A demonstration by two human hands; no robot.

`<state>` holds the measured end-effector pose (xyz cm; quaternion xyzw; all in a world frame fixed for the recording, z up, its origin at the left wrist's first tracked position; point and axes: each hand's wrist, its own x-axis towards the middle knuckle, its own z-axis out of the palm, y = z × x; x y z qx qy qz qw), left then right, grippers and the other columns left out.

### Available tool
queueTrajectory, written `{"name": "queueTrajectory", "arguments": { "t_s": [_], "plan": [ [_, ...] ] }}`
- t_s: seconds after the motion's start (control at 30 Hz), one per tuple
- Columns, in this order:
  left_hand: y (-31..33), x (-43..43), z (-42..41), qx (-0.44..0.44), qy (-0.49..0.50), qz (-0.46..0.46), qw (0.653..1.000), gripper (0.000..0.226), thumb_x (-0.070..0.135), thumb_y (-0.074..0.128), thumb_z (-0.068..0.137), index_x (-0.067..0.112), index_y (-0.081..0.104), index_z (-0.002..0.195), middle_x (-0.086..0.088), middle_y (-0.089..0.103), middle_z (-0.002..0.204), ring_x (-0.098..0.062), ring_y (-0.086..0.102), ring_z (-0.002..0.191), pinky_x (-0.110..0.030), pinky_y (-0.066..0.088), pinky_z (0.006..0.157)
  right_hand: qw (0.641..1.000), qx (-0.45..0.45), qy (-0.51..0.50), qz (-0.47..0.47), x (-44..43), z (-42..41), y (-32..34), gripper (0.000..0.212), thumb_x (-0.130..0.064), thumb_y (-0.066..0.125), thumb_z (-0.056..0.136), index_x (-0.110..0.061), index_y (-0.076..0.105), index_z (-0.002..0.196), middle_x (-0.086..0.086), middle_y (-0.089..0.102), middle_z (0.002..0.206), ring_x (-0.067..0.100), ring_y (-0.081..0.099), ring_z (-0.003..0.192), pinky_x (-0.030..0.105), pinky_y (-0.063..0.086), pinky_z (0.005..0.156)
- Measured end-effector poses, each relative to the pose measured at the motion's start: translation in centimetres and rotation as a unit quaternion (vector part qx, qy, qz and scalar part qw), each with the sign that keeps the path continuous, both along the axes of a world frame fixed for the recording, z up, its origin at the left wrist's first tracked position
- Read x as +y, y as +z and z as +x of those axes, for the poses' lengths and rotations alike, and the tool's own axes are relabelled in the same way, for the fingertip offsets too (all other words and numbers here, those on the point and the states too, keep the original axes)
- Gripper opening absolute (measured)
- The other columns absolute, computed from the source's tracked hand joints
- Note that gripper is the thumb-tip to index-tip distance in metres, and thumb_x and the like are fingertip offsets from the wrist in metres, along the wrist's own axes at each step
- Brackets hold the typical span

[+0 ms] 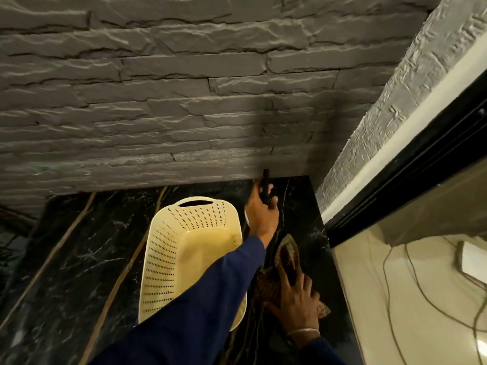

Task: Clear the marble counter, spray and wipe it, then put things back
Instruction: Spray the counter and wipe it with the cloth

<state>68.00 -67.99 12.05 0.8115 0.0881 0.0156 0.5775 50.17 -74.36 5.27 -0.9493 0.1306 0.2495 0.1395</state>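
Note:
The black marble counter (87, 248) with gold veins runs up to a grey stone wall. My left hand (263, 219) reaches across to the back right corner and grips a slim black object (265, 184), held upright against the wall. It looks like a remote. Nearer to me, my right hand (297, 304) presses down with spread fingers on a brown patterned cloth (288, 251), holding it against the counter near the right edge. A cream perforated basket (168, 254) stands in the middle of the counter, partly hidden by my left sleeve.
The stone wall (184, 114) closes off the back of the counter. A black-framed glass pane (411, 180) borders the counter's right edge. Behind the glass are cables (395, 272) and a white box (474, 262).

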Motion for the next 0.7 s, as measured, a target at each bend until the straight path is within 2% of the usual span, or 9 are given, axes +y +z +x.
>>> {"name": "queueTrajectory", "arguments": {
  "t_s": [0.1, 0.2, 0.33, 0.43, 0.5, 0.6, 0.63, 0.7],
  "plan": [
    [-1.4, -0.8, -0.2, -0.02, 0.044, -0.047, 0.998, 0.037, 0.011, 0.07, 0.086, 0.011, 0.063, 0.122, 0.003, 0.072, 0.111, -0.008, 0.066, 0.105, -0.026, 0.055, 0.092, 1.0, -0.026, 0.003, -0.001, -0.2, -0.5, -0.6, 0.104, -0.085, 0.043, 0.069, -0.041, -0.007, 0.148, 0.008, 0.008, 0.157, 0.034, 0.018, 0.139, 0.059, 0.03, 0.107],
    [-3.0, -1.0, -0.3, -0.034, 0.054, -0.058, 0.996, 0.043, 0.034, 0.069, 0.086, 0.016, 0.061, 0.124, 0.005, 0.071, 0.109, -0.008, 0.066, 0.104, -0.033, 0.055, 0.093, 0.999, -0.043, 0.025, -0.018, -0.6, -0.8, -1.1, 0.104, -0.091, 0.033, 0.065, -0.045, -0.011, 0.147, 0.008, 0.01, 0.157, 0.034, 0.02, 0.138, 0.058, 0.032, 0.105],
    [-3.6, -1.9, 0.8, -0.045, 0.061, -0.027, 0.997, 0.043, 0.056, 0.056, 0.089, 0.034, 0.056, 0.126, 0.009, 0.068, 0.118, -0.008, 0.065, 0.108, -0.035, 0.056, 0.09, 0.997, -0.037, 0.062, -0.029, -1.0, -0.8, -2.0, 0.1, -0.091, 0.032, 0.066, -0.048, -0.014, 0.144, 0.012, 0.011, 0.156, 0.037, 0.02, 0.137, 0.059, 0.03, 0.105],
    [-2.1, -2.6, 2.1, -0.048, 0.031, -0.061, 0.997, 0.05, 0.069, 0.045, 0.085, 0.033, 0.061, 0.117, 0.006, 0.07, 0.108, -0.01, 0.066, 0.101, -0.039, 0.056, 0.087, 0.996, -0.043, 0.074, -0.017, -1.6, -0.4, -1.9, 0.089, -0.083, 0.037, 0.075, -0.048, -0.004, 0.145, 0.011, 0.016, 0.151, 0.034, 0.024, 0.134, 0.055, 0.033, 0.106],
    [-0.4, -2.3, 2.4, -0.061, 0.019, -0.096, 0.993, 0.046, 0.062, 0.051, 0.088, 0.026, 0.064, 0.115, -0.002, 0.072, 0.1, -0.01, 0.067, 0.092, -0.039, 0.057, 0.081, 0.997, -0.056, 0.051, 0.008, -2.3, 0.2, -1.3, 0.081, -0.076, 0.041, 0.079, -0.044, 0.008, 0.147, 0.009, 0.022, 0.148, 0.03, 0.029, 0.131, 0.05, 0.038, 0.105],
    [3.9, -1.1, 2.8, -0.153, 0.013, -0.106, 0.983, 0.025, 0.029, 0.062, 0.094, 0.01, 0.069, 0.108, -0.008, 0.073, 0.093, -0.014, 0.069, 0.085, -0.034, 0.056, 0.075, 0.985, -0.14, -0.065, 0.08, -3.7, 2.0, 0.9, 0.082, -0.06, 0.06, 0.081, -0.033, 0.023, 0.149, 0.015, 0.034, 0.141, 0.033, 0.039, 0.125, 0.047, 0.044, 0.1],
    [5.7, -0.4, 2.7, -0.19, 0.021, -0.1, 0.976, 0.025, 0.028, 0.063, 0.093, 0.008, 0.07, 0.105, -0.009, 0.072, 0.093, -0.017, 0.069, 0.085, -0.035, 0.056, 0.075, 0.972, -0.179, -0.106, 0.11, -4.1, 2.9, 2.3, 0.082, -0.051, 0.068, 0.08, -0.03, 0.028, 0.149, 0.017, 0.038, 0.138, 0.035, 0.043, 0.122, 0.046, 0.045, 0.099],
    [9.3, 1.8, 2.6, -0.23, 0.044, -0.087, 0.968, 0.034, 0.046, 0.06, 0.09, 0.016, 0.072, 0.1, -0.007, 0.066, 0.095, -0.022, 0.068, 0.081, -0.038, 0.056, 0.071, 0.938, -0.246, -0.173, 0.175, -4.8, 5.4, 5.4, 0.073, -0.039, 0.073, 0.08, -0.027, 0.039, 0.143, 0.019, 0.047, 0.129, 0.036, 0.052, 0.114, 0.043, 0.047, 0.094]
  ]
}}
